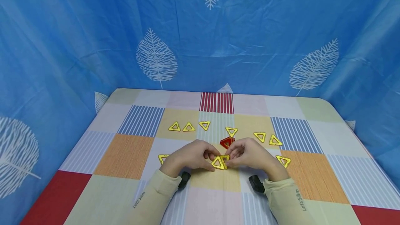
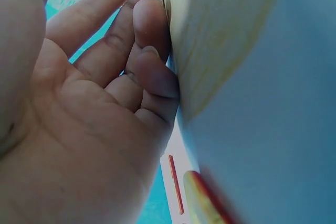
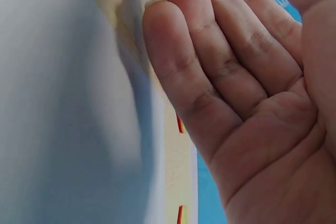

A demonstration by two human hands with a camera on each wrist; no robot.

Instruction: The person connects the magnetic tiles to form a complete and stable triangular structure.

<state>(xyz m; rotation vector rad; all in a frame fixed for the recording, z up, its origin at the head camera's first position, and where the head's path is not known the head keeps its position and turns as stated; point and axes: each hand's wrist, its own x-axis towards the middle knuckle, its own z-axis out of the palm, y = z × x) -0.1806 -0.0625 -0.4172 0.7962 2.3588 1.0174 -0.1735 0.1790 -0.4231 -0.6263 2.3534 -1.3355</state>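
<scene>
Two yellow triangular frame tiles lie edge to edge between my hands in the head view. My left hand (image 1: 194,153) pinches the left yellow triangle tile (image 1: 218,167) with curled fingers and thumb. My right hand (image 1: 250,155) holds the right yellow triangle tile (image 1: 225,156) at its outer side, and that tile looks tilted. Just beyond them rests a red triangle tile (image 1: 223,142), with another yellow triangle tile (image 1: 231,128) touching or overlapping its far side. Neither wrist view shows the fingertips' contact with the tiles; palms and lower fingers fill them.
More yellow triangle tiles lie around: a row at the back left (image 1: 189,130), a pair at the back right (image 1: 275,144), one beside the right wrist (image 1: 283,157) and one partly behind the left wrist (image 1: 162,156). A patchwork cloth (image 1: 215,204) covers the table; a blue curtain (image 1: 250,44) surrounds it.
</scene>
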